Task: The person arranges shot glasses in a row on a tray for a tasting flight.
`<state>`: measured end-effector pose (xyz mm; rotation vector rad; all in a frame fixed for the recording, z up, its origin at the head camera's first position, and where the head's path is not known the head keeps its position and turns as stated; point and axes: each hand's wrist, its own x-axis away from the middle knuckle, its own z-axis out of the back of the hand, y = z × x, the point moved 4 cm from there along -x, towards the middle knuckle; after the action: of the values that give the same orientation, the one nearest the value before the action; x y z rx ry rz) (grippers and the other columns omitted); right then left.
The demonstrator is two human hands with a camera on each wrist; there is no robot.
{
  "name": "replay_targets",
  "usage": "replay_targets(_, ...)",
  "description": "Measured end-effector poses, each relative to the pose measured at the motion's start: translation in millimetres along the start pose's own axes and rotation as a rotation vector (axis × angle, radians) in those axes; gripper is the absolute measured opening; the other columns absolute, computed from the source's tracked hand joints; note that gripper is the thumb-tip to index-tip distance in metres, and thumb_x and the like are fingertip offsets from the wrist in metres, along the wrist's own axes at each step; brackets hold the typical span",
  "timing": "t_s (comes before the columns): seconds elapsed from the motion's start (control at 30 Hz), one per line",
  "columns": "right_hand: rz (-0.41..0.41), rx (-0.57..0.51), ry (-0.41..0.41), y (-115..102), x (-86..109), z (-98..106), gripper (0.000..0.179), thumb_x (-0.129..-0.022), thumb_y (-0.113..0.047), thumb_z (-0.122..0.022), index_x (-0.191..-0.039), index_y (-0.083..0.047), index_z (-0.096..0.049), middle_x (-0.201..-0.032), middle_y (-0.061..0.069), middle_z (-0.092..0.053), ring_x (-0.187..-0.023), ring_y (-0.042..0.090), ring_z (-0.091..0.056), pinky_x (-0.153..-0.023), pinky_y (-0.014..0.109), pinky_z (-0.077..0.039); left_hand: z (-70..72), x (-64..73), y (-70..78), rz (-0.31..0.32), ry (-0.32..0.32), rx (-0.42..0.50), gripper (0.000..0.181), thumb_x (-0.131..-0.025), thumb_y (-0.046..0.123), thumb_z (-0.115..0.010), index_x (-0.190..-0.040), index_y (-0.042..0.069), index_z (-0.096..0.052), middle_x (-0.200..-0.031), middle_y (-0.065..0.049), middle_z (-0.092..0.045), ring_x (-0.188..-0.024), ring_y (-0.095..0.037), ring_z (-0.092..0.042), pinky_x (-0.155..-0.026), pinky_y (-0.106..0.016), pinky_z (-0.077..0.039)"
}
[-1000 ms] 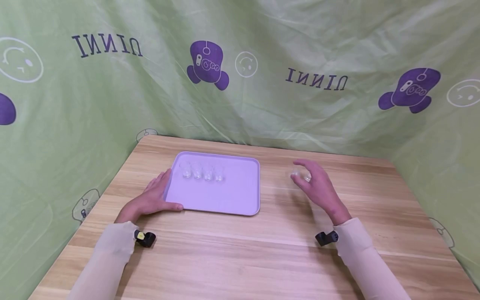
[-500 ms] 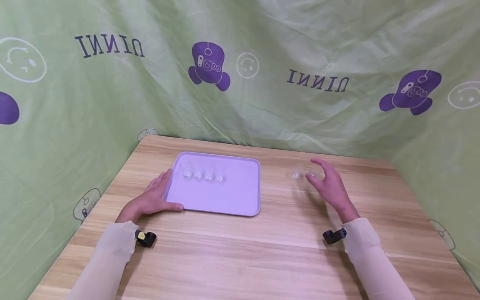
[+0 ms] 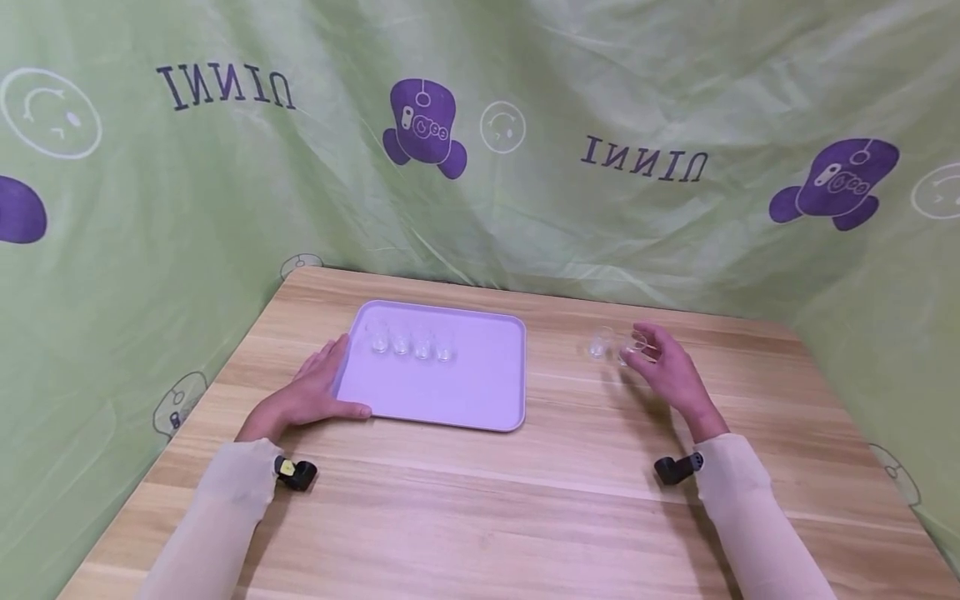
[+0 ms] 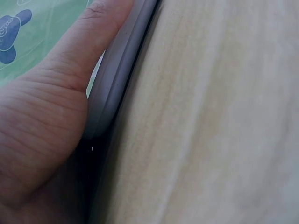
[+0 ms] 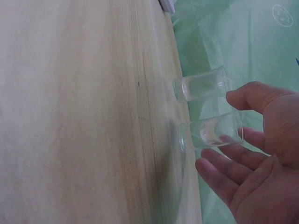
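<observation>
Flat along the left side of a lilac tray (image 3: 450, 400) rest the fingers of my left hand (image 3: 311, 396), its thumb at the front left corner. Several small clear shot glasses (image 3: 423, 346) stand upright in a row on the tray. To the right of it, two more stand on the wood: a left shot glass (image 3: 598, 343) and a right shot glass (image 5: 210, 130). My right hand (image 3: 675, 375) is spread loosely around the right one, thumb between the two glasses, other fingers on the far side. No firm grip shows.
The wooden table (image 3: 465, 500) runs back to a green printed curtain (image 3: 525, 217), which also hangs at both sides. A black wrist camera (image 3: 296, 473) sits at the left cuff, another wrist camera (image 3: 678, 468) at the right.
My right hand has moved right, from the left of the two loose glasses to the right one, and its fingers have drawn in around it. The left hand stays at the tray.
</observation>
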<state>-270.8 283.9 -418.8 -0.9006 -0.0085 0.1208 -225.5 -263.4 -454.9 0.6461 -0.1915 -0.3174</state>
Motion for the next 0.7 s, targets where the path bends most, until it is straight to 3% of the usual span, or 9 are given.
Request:
replay_targets(0.3, -0.044, -0.037, -0.028, 6.2, -3.8, -1.0, 0.068, -0.103, -0.017, -0.066, -0.156, 0.006, -0.031, -0.146, 0.034, -0.048, -0.133, 0.049, -0.049, -0.108, 0.058, -0.043, -0.4, -0.5, -0.7, -0.004, 0.004, -0.003, 0.138, -0.077, 0.053, -0.087, -0.159, -0.009, 0.005, -0.166, -0.032, 0.001, -0.152, -0.049, 0.006, -0.121, -0.062, 0.003)
replay_targets(0.7, -0.081, 0.01, -0.021, 14.9, -5.9, -0.6, 0.065, -0.104, -0.028, -0.063, -0.153, 0.007, -0.037, -0.145, 0.032, -0.05, -0.134, 0.048, -0.048, -0.112, 0.059, -0.038, -0.4, -0.7, -2.3, 0.006, -0.006, -0.002, 0.139, -0.077, 0.054, -0.086, -0.159, -0.008, 0.008, -0.166, -0.032, 0.004, -0.152, -0.048, 0.008, -0.121, -0.061, 0.005)
